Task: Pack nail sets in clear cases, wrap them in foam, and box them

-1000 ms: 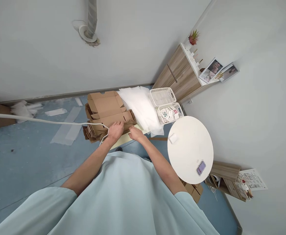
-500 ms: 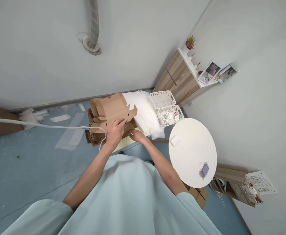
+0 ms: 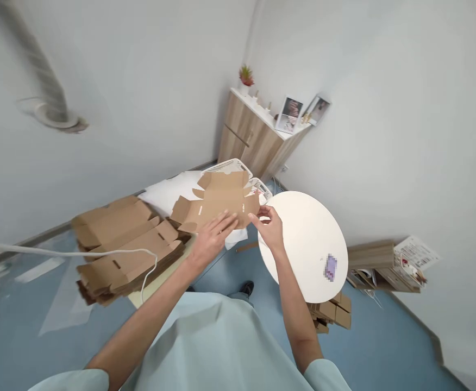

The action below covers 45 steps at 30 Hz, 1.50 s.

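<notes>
An unfolded brown cardboard box (image 3: 224, 198) with flaps and slots is raised in front of me, overlapping the baskets and white sheets. My right hand (image 3: 269, 222) pinches its right flap between thumb and fingers, close to the round table's edge. Across the box's near edge lies my left hand (image 3: 213, 239), its fingers stretched out on the cardboard; the thumb's hold is not clear. To the left is a stack of flattened cardboard boxes (image 3: 127, 244), with a white cable (image 3: 99, 253) running over it.
A round white table (image 3: 303, 244) stands at right, a blurred purple item on it. Behind are white baskets (image 3: 238, 163), white sheets (image 3: 168, 190) and a wooden cabinet (image 3: 242, 127). Folded cartons (image 3: 331, 312) sit below the table. Plastic scraps (image 3: 40, 270) lie on the blue floor.
One flat cardboard box has come off the stack and moved right, with both hands on it. The view has turned right, so the stack now appears farther left.
</notes>
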Available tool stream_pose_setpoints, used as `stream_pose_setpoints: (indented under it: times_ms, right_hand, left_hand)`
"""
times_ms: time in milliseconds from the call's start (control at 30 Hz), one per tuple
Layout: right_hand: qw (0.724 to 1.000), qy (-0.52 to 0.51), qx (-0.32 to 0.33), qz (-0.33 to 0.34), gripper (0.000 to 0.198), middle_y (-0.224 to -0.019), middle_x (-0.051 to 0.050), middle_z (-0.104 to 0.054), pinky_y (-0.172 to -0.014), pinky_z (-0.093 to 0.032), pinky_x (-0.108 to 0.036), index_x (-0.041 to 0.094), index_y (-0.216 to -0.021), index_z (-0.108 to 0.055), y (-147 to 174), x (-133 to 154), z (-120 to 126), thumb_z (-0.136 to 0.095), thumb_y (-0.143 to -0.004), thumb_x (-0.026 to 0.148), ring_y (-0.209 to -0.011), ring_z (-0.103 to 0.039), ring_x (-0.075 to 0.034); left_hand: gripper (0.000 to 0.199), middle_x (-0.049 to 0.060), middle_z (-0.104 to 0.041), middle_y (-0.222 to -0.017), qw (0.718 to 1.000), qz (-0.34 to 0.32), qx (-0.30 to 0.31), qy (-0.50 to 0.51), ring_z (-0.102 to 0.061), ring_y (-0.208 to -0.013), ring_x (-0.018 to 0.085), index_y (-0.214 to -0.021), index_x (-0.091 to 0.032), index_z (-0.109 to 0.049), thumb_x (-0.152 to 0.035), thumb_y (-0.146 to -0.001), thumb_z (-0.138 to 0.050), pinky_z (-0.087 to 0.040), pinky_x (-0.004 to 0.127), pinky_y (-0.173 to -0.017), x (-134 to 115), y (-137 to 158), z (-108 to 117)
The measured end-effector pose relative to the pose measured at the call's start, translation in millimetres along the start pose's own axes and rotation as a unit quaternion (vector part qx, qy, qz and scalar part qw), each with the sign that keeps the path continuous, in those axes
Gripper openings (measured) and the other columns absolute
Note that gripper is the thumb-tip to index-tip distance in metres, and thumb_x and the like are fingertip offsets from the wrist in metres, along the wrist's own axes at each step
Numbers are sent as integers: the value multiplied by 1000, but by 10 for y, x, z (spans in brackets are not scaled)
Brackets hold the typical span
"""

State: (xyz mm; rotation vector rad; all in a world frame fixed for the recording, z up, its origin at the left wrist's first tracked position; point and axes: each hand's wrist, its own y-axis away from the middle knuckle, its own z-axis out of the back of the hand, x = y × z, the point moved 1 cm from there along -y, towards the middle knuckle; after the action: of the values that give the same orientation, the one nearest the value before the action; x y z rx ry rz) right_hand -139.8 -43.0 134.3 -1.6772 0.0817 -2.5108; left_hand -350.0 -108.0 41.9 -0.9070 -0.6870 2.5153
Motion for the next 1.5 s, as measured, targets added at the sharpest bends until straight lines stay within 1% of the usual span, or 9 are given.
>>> stream_pose_setpoints:
  times_ms: [167,400,567,700,867,1033,1200,1333,1500]
  right_hand:
    - [986,50,-146,-60,29,-105,-10,-81,-83,-61,-39,23,-102,-71,147,-509,941,-68,-91,49,-100,-77,-27]
    - [946,61,-251,-196,26,-94,-12,-82,-90,-61,-44,24,-90,-67,529,-1870,2220,-65,-81,49,-93,-78,-30]
    - [921,12,-253,-297,31,-84,-8,-81,-79,-61,-39,25,-87,-64,864,-2793,2688,-65,-75,53,-88,-80,-29]
    - [902,-38,-249,-351,33,-80,-7,-80,-72,-59,-34,25,-85,-61,1081,-3319,2810,-67,-72,55,-87,-81,-28]
    - [879,-57,-233,-411,32,-76,-5,-78,-69,-59,-32,25,-82,-58,1265,-3712,2788,-70,-73,53,-81,-80,-26]
    - [863,-25,-197,-464,31,-76,-5,-79,-65,-59,-30,24,-78,-58,1392,-3949,2757,-71,-77,52,-75,-79,-23]
    - [848,39,-196,-491,27,-110,-11,-82,-92,-63,-38,20,-98,-69,1382,-4092,2889,-68,-84,44,-103,-79,-26]
    - [875,124,-167,-437,48,-153,-22,-64,-121,-50,-43,13,-137,-66,1115,-4079,2962,-61,-95,34,-145,-62,-30]
    - [913,158,-55,-372,65,-167,-20,-51,-125,-47,-44,14,-160,-48,579,-4094,2856,-59,-98,30,-152,-54,-29]
  left_hand:
    - [69,9,-60,-165,987,-127,86,55,-40,-165,26,-164,-25,-55,-2,-102,-36,-43,57,-132,-425,-426,-999]
    - [76,11,-57,-167,943,-207,245,86,-38,-166,24,-168,-22,-51,2,-96,-41,-40,51,-134,-1139,-689,-2587]
    - [66,16,-59,-164,908,-231,342,76,-47,-161,25,-159,-18,-59,2,-99,-39,-43,49,-130,-1463,-531,-3559]
    - [68,17,-61,-162,894,-206,387,94,-51,-158,24,-162,-22,-55,0,-98,-44,-43,46,-129,-1569,-266,-4089]
    - [67,20,-61,-161,872,-164,450,103,-53,-157,28,-160,-22,-57,-7,-96,-44,-46,51,-125,-1578,22,-4431]
    - [63,20,-58,-164,847,-105,515,78,-54,-155,33,-149,-27,-68,-7,-94,-46,-51,54,-119,-1470,209,-4544]
    - [67,25,-52,-168,849,-54,521,64,-48,-159,36,-159,-22,-59,-13,-93,-56,-44,58,-125,-1208,190,-4448]
    - [84,31,-34,-177,818,-25,574,-21,-32,-167,43,-166,-6,-45,-10,-85,-67,-36,56,-132,-983,44,-4317]
    - [80,24,-34,-179,815,24,579,-21,-32,-168,37,-165,-14,-45,-11,-88,-67,-38,49,-133,-908,-70,-4229]
